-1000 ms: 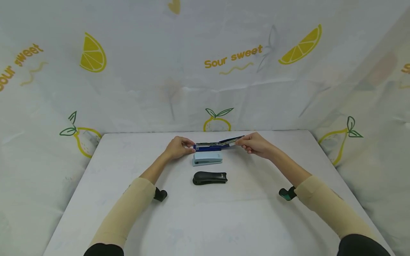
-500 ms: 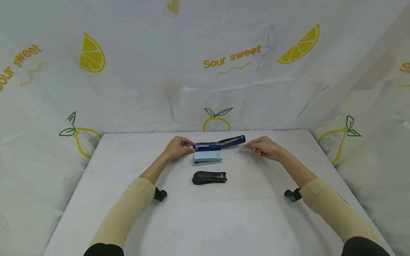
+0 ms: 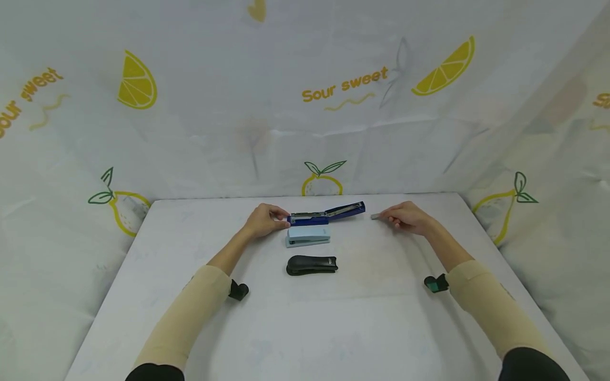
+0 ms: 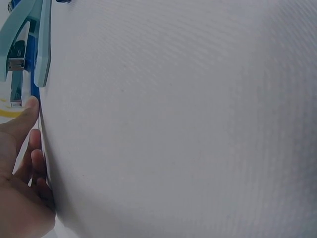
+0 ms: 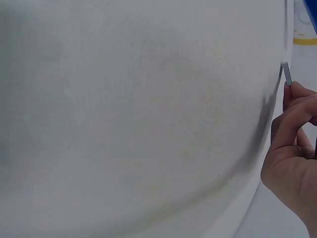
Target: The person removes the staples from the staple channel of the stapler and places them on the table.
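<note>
A dark blue stapler (image 3: pixel 312 221) lies near the back of the table, its top arm swung up and over to the right, metal channel showing. My left hand (image 3: pixel 263 220) pinches its left end between thumb and fingers. In the left wrist view, the thumb (image 4: pixel 30 106) meets the blue body behind a light blue stapler (image 4: pixel 43 47). To the right of the raised arm, my right hand (image 3: pixel 409 217) pinches a small grey strip of staples (image 3: pixel 375 216) at one end. The right wrist view shows that strip's channel shape sticking out past the fingertips (image 5: pixel 295 88).
Just in front of the blue stapler sits the light blue one, and nearer me a black stapler (image 3: pixel 312 265). All stand on a white table (image 3: pixel 333 328). A white curtain with lemon prints (image 3: pixel 214 132) hangs behind the table's back edge.
My right hand has let go of the blue stapler's raised arm and drawn away to the right. The staple strip has come into view in its fingers. My left hand has stayed put.
</note>
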### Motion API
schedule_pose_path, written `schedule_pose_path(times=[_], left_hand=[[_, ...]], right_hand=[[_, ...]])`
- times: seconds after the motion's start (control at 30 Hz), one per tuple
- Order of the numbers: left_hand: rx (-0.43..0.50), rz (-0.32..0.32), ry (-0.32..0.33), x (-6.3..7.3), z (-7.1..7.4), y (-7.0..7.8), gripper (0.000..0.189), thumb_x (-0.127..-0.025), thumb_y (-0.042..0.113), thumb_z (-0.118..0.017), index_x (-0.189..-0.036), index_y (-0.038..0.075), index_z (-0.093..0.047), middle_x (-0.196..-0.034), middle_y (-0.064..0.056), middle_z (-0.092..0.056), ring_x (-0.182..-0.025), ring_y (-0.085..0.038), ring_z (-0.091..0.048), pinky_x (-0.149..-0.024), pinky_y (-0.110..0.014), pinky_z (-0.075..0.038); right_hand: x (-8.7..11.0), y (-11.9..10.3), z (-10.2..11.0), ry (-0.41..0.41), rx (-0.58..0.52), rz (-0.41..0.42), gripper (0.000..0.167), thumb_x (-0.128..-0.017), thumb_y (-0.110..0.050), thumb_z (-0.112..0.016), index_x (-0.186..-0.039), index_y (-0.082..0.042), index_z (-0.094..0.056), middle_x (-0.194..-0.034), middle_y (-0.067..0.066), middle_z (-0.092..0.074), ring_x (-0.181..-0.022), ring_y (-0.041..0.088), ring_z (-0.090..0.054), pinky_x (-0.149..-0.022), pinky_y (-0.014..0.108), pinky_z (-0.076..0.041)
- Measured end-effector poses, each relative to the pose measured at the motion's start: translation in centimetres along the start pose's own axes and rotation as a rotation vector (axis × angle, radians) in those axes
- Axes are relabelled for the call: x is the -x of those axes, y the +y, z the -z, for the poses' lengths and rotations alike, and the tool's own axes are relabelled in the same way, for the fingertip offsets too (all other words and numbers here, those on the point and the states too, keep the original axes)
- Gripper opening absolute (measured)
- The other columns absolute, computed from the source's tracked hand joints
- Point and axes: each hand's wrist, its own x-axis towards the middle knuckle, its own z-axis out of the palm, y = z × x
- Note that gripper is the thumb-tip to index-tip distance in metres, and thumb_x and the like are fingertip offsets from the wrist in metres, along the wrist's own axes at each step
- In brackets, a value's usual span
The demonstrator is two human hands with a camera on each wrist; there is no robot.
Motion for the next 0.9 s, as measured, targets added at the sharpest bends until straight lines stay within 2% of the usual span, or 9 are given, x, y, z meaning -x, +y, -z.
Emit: schedule_pose_path(times=[0.23,0.43,0.57,0.9], left_hand=[[0.008,0.005,0.003,0.03,0.00,-0.04,0.031,-0.095,0.024,-0.086,-0.122,0.010,-0.082,-0.105,-0.008,-0.075,-0.095,-0.020,-0.061,-0.087,-0.031,-0.045],[0.002,0.003,0.006,0.02,-0.02,0.07,0.031,-0.095,0.025,-0.086,-0.122,0.010,-0.082,-0.104,-0.007,-0.075,-0.091,-0.019,-0.059,-0.084,-0.030,-0.044],[-0.001,0.002,0.011,0.08,-0.06,0.01,0.031,-0.095,0.026,-0.086,-0.122,0.011,-0.082,-0.103,-0.006,-0.074,-0.090,-0.018,-0.059,-0.083,-0.030,-0.043],[-0.001,-0.028,0.024,0.20,-0.23,-0.37,0.032,-0.095,0.026,-0.086,-0.122,0.009,-0.081,-0.102,-0.007,-0.074,-0.086,-0.016,-0.056,-0.080,-0.028,-0.042]], right_hand=[[-0.19,0.03,-0.14,0.019,0.000,-0.035,0.048,-0.113,-0.011,-0.055,-0.148,0.020,-0.050,-0.073,-0.010,-0.057,-0.060,-0.002,-0.047,-0.058,0.014,-0.045],[0.03,-0.26,-0.51,0.084,0.032,-0.034,0.039,-0.107,-0.012,-0.065,-0.133,0.018,-0.062,-0.068,-0.011,-0.058,-0.055,-0.001,-0.049,-0.056,0.014,-0.046],[0.05,-0.28,-0.64,0.098,0.040,-0.030,0.034,-0.107,-0.012,-0.065,-0.125,0.017,-0.065,-0.065,-0.011,-0.058,-0.053,-0.001,-0.050,-0.056,0.015,-0.047],[0.40,-0.25,-0.61,0.127,0.047,0.005,0.043,-0.107,-0.016,-0.066,-0.133,0.018,-0.062,-0.069,-0.011,-0.059,-0.056,0.000,-0.052,-0.058,0.016,-0.049]])
